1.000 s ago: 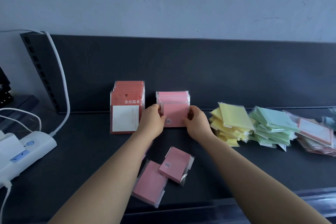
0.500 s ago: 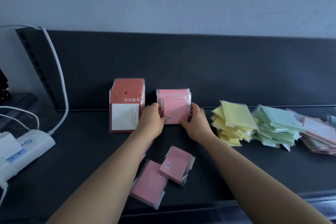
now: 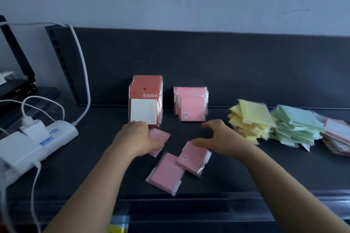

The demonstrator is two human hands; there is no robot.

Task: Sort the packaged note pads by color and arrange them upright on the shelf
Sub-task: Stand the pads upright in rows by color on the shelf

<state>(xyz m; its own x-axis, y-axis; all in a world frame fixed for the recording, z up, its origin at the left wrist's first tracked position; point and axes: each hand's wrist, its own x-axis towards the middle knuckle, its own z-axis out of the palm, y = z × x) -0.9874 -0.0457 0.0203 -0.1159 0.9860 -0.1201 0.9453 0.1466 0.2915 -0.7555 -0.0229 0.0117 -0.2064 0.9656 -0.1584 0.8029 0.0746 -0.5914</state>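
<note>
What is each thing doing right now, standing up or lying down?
Red packs: standing upright in a row.
Pink row: standing upright.
Loose pink pads: lying flat.
Yellow pile: flat, messy.
Green pile: flat, messy.
Left hand: touching one loose pad.
Right hand: open, holding nothing.

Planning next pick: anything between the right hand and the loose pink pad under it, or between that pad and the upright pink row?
Nothing visible. The right hand is open over the loose pink pad; only bare shelf separates that pad from the upright pink row.
</note>
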